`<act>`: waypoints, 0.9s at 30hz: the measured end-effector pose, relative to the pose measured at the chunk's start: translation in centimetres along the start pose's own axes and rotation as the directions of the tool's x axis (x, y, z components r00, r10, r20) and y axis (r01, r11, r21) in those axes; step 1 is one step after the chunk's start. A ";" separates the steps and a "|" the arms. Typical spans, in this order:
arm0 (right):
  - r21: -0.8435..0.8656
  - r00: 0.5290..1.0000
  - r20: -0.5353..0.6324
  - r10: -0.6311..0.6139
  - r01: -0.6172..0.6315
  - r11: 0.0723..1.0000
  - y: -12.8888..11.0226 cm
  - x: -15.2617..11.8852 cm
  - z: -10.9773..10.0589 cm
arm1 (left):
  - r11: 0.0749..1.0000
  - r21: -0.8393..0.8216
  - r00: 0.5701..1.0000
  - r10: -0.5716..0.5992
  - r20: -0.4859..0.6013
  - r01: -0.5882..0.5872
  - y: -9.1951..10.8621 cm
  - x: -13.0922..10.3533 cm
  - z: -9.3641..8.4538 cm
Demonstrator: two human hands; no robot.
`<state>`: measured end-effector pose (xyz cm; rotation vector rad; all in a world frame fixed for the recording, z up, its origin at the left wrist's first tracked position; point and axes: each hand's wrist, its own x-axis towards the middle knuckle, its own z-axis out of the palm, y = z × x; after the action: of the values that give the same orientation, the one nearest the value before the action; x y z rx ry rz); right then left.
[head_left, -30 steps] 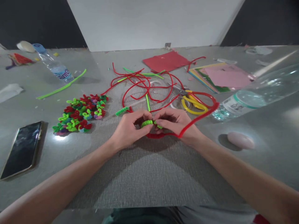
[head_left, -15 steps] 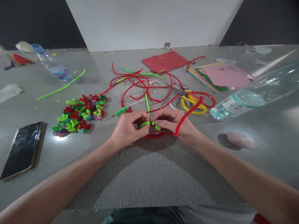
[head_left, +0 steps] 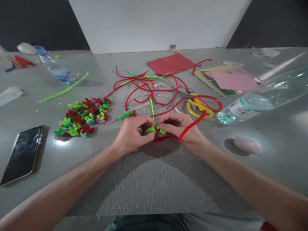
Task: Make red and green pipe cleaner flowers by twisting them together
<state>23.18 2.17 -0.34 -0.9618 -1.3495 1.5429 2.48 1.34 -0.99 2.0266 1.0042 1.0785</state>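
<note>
Both hands meet low over the grey table, fingertips almost touching. In my left hand [head_left: 134, 130] a coiled green pipe cleaner [head_left: 149, 130] is pinched between thumb and fingers. Another green coil [head_left: 161, 130] sits in the closed fingertips of my right hand [head_left: 178, 128]. A bit of red shows in the gap between the coils; how they join is hidden. A long red pipe cleaner [head_left: 192, 124] passes beneath the fingers and bends up over my right hand. Just beyond lie loose red pipe cleaners [head_left: 141, 86], with a green one [head_left: 152, 107] pointing toward my fingers.
Left are a pile of pipe-cleaner flowers [head_left: 78, 119], a phone [head_left: 22, 154], a small bottle [head_left: 56, 69] and a green coil on a stick [head_left: 125, 115]. Right are scissors [head_left: 202, 104], a large bottle [head_left: 255, 101], a pinkish oval object [head_left: 247, 145] and coloured paper [head_left: 231, 78].
The raised end of the red pipe cleaner has dipped lower over my right hand. Both hands keep their pinch on the green coils, nearly in place.
</note>
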 end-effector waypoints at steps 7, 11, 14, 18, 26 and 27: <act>0.044 1.000 0.028 0.003 -0.004 0.999 -0.1 0.0 -0.1 | 1.000 -0.004 1.000 0.006 -0.006 -0.006 -0.2 0.3 0.0; 0.074 0.999 0.036 0.021 -0.024 0.997 0.0 0.0 -0.2 | 1.000 -0.023 1.000 -0.006 0.008 0.006 -0.2 0.1 -0.1; 0.097 0.998 0.045 0.032 -0.036 0.995 0.2 0.0 -0.4 | 0.999 -0.036 1.000 -0.009 0.013 0.009 -0.2 0.1 0.0; 0.124 0.997 0.068 0.033 -0.042 0.991 0.4 0.0 -0.6 | 0.999 -0.049 1.000 -0.013 0.016 0.014 -0.1 0.1 -0.1; 0.095 0.997 0.062 0.047 -0.053 0.994 0.1 -0.1 -0.5 | 0.997 -0.077 0.999 -0.027 0.039 0.030 -0.1 0.0 -0.2; 0.087 0.997 0.056 0.052 -0.057 0.995 0.1 -0.1 -0.4 | 0.996 -0.080 0.999 -0.029 0.042 0.032 -0.1 0.0 -0.2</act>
<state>23.60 2.16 -0.44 -0.9144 -1.2906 1.6662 2.29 1.46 -1.02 1.9547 0.9531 1.0405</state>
